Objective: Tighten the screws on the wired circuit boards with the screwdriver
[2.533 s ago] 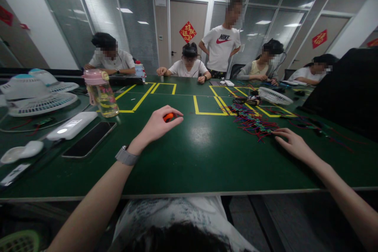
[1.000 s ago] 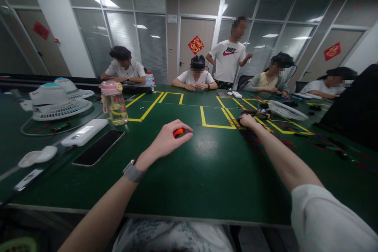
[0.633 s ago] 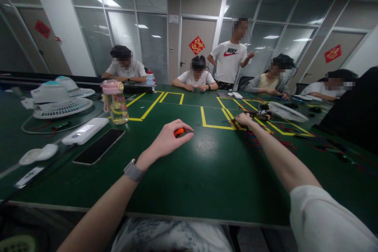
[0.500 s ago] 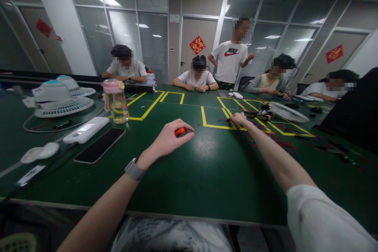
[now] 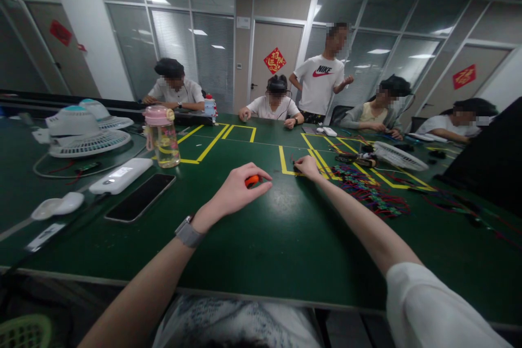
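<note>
My left hand [image 5: 240,190] is curled round a small orange object [image 5: 252,180], whose full shape is hidden by the fingers. My right hand [image 5: 308,168] is pinched above the yellow tape, on a small dark piece with a thin wire end, too small to name. Right of that hand a pile of red and blue wires with small green boards [image 5: 367,190] lies on the green table [image 5: 261,261]. Yellow tape [image 5: 282,160] marks outlines on the tabletop beyond both hands.
At left are a pink-lidded bottle [image 5: 163,141], a black phone [image 5: 141,197], a white power bank [image 5: 121,175] and white fans [image 5: 87,136]. A fan grille [image 5: 399,156] and a black panel [image 5: 489,157] are at right. Several people are across the table.
My right hand has moved left, away from the wire pile, with a small dark piece in its fingers. The seated person in the middle has moved their hands apart.
</note>
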